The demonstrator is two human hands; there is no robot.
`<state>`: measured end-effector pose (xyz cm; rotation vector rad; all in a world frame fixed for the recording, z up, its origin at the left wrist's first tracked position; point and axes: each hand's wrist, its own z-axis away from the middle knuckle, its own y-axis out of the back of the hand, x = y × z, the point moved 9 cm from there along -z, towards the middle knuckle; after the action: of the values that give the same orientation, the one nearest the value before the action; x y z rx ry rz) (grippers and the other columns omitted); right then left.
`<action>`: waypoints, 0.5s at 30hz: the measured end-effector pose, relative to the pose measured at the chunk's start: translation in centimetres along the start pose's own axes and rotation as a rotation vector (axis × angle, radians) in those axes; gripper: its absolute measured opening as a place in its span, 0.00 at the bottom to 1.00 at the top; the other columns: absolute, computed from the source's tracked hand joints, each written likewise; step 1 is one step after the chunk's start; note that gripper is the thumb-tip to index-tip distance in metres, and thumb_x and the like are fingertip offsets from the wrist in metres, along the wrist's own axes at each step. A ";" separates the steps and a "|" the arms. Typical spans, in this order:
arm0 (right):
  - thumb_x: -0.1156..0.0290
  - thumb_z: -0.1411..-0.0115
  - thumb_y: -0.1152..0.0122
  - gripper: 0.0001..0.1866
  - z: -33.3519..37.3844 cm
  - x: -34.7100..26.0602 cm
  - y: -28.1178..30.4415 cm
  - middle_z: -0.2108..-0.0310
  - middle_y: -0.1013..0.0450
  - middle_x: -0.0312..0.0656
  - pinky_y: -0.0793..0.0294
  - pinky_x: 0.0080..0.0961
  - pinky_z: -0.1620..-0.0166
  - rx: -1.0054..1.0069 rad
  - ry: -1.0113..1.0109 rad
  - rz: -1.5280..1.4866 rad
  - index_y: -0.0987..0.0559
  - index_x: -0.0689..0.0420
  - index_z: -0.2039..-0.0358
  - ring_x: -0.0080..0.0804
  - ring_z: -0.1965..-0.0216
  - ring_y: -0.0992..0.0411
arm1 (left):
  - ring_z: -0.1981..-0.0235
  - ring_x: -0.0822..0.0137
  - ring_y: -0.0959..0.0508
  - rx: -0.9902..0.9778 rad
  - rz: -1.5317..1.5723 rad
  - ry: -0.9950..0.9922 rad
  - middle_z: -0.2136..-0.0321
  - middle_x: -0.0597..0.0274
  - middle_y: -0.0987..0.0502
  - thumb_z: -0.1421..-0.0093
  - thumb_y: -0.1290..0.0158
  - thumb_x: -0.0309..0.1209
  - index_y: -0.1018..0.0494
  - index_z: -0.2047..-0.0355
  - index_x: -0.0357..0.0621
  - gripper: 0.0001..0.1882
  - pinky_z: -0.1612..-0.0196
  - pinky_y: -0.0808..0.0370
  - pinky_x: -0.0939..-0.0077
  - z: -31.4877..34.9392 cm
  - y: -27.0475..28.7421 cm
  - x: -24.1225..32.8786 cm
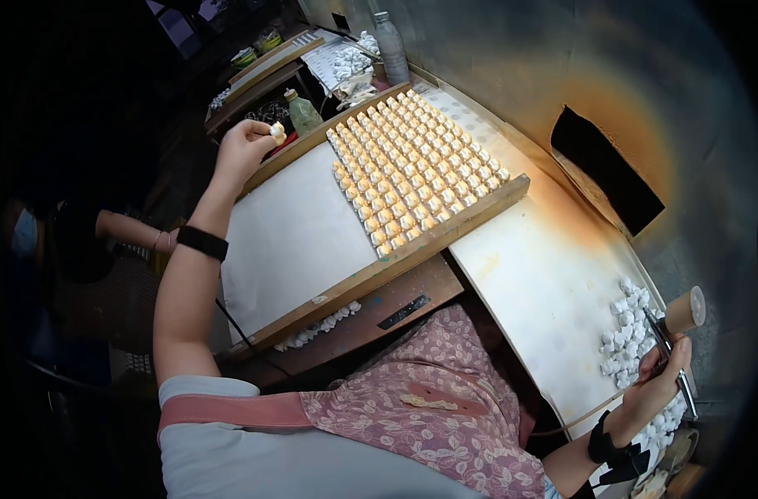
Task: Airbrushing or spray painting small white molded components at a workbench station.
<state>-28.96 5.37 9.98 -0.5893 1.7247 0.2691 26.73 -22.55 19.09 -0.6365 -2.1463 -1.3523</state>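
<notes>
My left hand point(244, 151) is raised over the far left edge of a wooden-framed tray point(287, 218). Its fingers pinch a small white and yellow figurine point(277, 131). On the tray's right half, similar small pieces point(416, 170), white with orange-yellow tops, stand in close rows. At the lower right, my right hand point(657, 384) is wrapped around a slim metal airbrush point(686, 392), which has a tan cup point(685, 311) on it. Beside that hand lies a heap of plain white small pieces point(627, 333).
A dark rectangular opening point(605, 170) ringed with orange overspray is in the metal wall. A grey bottle point(390, 48) and a greenish bottle point(302, 112) stand behind the tray. A thin hose point(574, 422) runs by my right forearm. Another person's arm point(133, 230) shows at the left.
</notes>
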 end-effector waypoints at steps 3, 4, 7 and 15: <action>0.60 0.42 0.59 0.16 0.5 0.3 -0.8 0.87 0.44 0.32 0.58 0.10 0.87 0.004 0.005 0.042 0.33 0.60 0.76 0.12 0.90 0.52 | 0.74 0.73 0.28 -0.059 0.000 0.206 0.76 0.59 0.27 0.59 0.46 0.26 0.28 0.72 0.35 0.11 0.69 0.32 0.80 -2.6 -4.6 -7.3; 0.60 0.42 0.59 0.16 0.5 0.3 -0.7 0.87 0.44 0.32 0.58 0.10 0.87 0.009 0.011 0.048 0.33 0.60 0.76 0.12 0.90 0.52 | 0.73 0.72 0.28 -0.076 0.051 0.261 0.75 0.59 0.27 0.59 0.45 0.25 0.28 0.72 0.35 0.12 0.69 0.32 0.80 -3.0 -6.2 -9.2; 0.60 0.42 0.59 0.15 0.3 0.5 0.1 0.89 0.46 0.30 0.58 0.09 0.86 0.003 -0.034 0.090 0.33 0.59 0.76 0.12 0.90 0.52 | 0.73 0.71 0.28 -0.114 0.067 0.333 0.75 0.59 0.27 0.59 0.45 0.24 0.29 0.70 0.34 0.14 0.69 0.32 0.79 -3.4 -9.3 -12.0; 0.61 0.42 0.58 0.13 0.2 0.9 -0.8 0.90 0.47 0.30 0.58 0.09 0.86 0.051 -0.034 0.134 0.33 0.58 0.75 0.12 0.90 0.52 | 0.75 0.72 0.28 -0.174 0.117 0.390 0.76 0.59 0.27 0.58 0.46 0.22 0.30 0.68 0.34 0.14 0.71 0.31 0.80 -3.0 -14.0 -14.8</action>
<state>-28.50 4.60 9.18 -0.4306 1.7361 0.3272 29.63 -32.42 1.26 -0.5049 -1.6729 -1.4709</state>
